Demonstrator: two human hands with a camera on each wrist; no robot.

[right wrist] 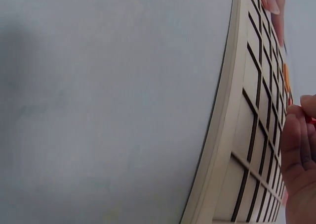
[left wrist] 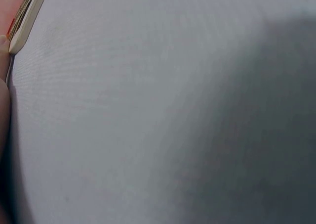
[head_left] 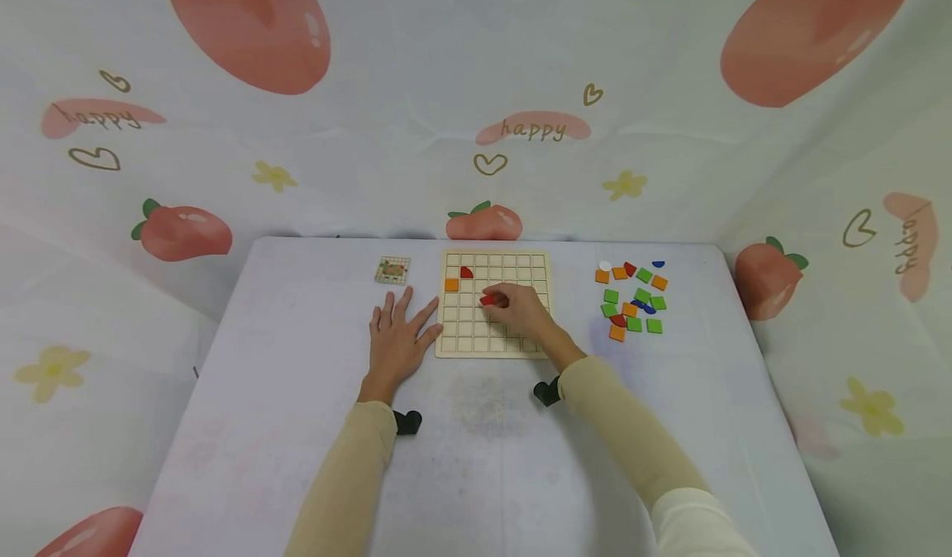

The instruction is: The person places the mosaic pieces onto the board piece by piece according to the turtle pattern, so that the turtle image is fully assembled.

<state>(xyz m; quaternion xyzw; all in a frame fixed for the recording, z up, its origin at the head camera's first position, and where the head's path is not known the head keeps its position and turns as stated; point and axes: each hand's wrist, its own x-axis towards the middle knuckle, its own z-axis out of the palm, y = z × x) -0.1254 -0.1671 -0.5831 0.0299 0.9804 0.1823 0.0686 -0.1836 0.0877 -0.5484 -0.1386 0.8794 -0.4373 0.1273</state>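
Note:
A wooden grid board [head_left: 468, 345] lies on the table, with an orange square tile [head_left: 451, 285] and a red quarter-round tile [head_left: 466, 273] in its upper left cells. Over the middle of the board, my right hand [head_left: 521, 311] pinches a small red tile [head_left: 487, 300] between thumb and fingers; its full outline is partly covered. My left hand [head_left: 397, 342] rests flat with fingers spread, its thumb side touching the board's left edge. Above that hand lies a small picture card [head_left: 392, 270]. The right wrist view shows the right hand's fingers [right wrist: 294, 140] beside the grid.
To the right of the board are scattered loose tiles: several green squares [head_left: 634, 325], several orange squares [head_left: 617, 333], red pieces [head_left: 630, 268], blue half-rounds [head_left: 658, 264] and a white round piece [head_left: 605, 266]. A patterned cloth [head_left: 402, 144] hangs behind the table.

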